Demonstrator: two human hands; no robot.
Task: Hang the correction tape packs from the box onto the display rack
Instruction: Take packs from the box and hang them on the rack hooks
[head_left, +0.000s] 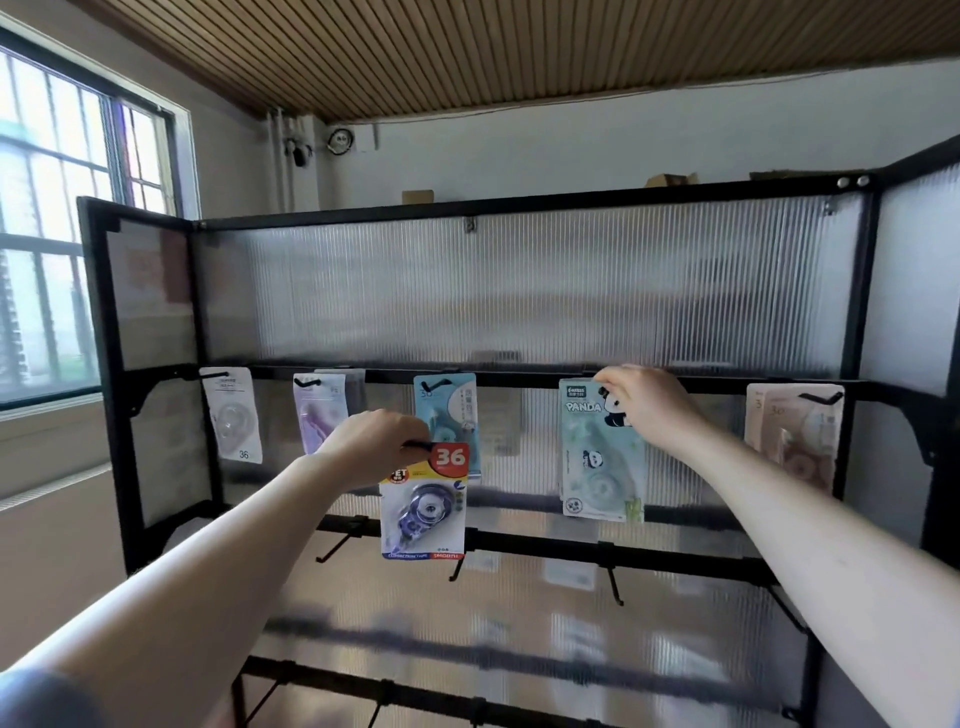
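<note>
A black display rack (519, 205) with ribbed translucent panels fills the view. On its top bar hang a clear pack (232, 415), a purple pack (317, 410), a blue pack (449, 400) and a pink pack (795, 431). My left hand (374, 444) pinches the top of a yellow and red correction tape pack (423, 512) marked 36, held in front of the rack below the top bar. My right hand (644, 397) grips the top of a pale green panda pack (597, 457) at the top bar. The box is out of view.
Bare black hooks (615, 584) stick out from the second bar (545, 543), and a third bar runs lower down. A barred window (52, 234) is on the left wall. Cardboard boxes (418, 196) sit behind the rack's top edge.
</note>
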